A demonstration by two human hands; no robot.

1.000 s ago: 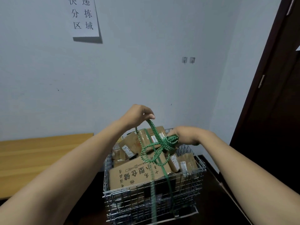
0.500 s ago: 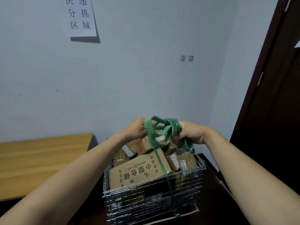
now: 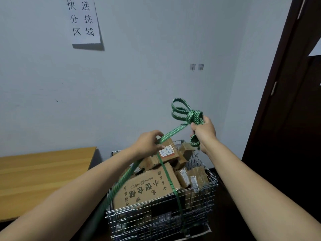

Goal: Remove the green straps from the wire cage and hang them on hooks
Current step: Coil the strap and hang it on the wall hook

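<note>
My right hand (image 3: 203, 128) is raised above the wire cage (image 3: 161, 216) and grips a bunched coil of green strap (image 3: 189, 114) with loops sticking up to the left. From the coil the strap runs taut down-left to my left hand (image 3: 148, 143), which pinches it over the cardboard boxes. Below my left hand one length trails down along my left forearm past the cage's left side. A second thin green strap (image 3: 169, 180) lies over the big box and down the cage's front. Two small hooks (image 3: 196, 66) are fixed on the wall above.
The cage is full of cardboard parcels (image 3: 147, 188) and stands on a dark floor. A wooden table (image 3: 43, 174) is at the left against the wall. A dark door (image 3: 295, 101) fills the right side. A paper sign (image 3: 83, 21) hangs high on the wall.
My right hand has lifted the bunched strap up and to the right, away from my left hand. The length between the two hands is now stretched, and a length trails down the left side.
</note>
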